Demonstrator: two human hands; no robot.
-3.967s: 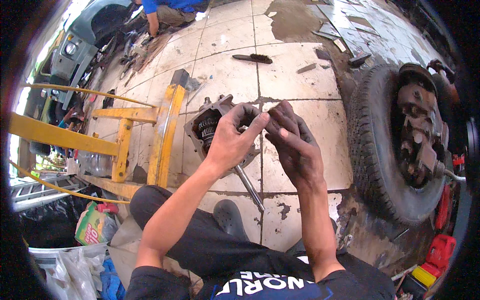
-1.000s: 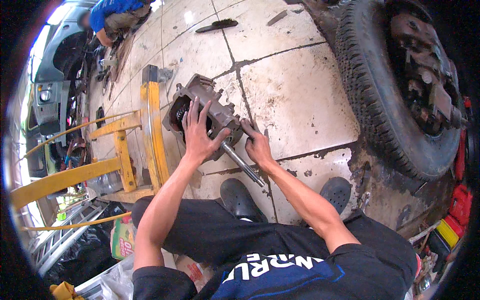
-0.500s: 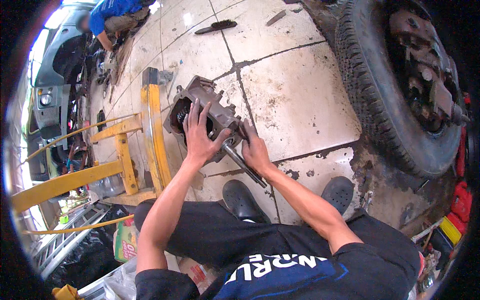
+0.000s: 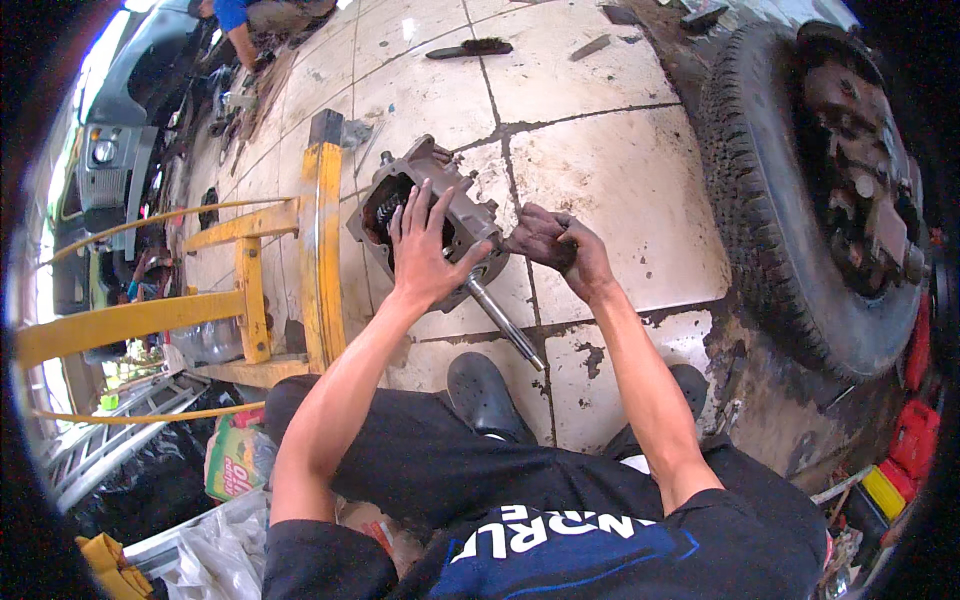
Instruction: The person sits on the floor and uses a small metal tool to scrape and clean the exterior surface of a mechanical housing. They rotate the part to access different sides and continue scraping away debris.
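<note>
Under the spread fingers of the left hand (image 4: pixel 424 268) sits a metal casing (image 4: pixel 464 206), likely heavy, stiff and greasy, best held by its rim; to their right, the right hand (image 4: pixel 562 246) curls, whether pinching anything I cannot tell

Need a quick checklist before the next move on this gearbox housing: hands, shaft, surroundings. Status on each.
1. Gearbox housing steadied: ok, the left hand lies spread on it.
2. Housing opening uncovered: not ok, the left hand's fingers lie partly across it.
3. Right hand free: cannot tell; its fingers are curled at the housing's shaft end, and whether they hold a small part is unclear.
4. Shaft clear of the left clog: ok, a gap shows between them.
5. Brush out of the way: ok, it lies on the tiled floor beyond the housing.
</note>
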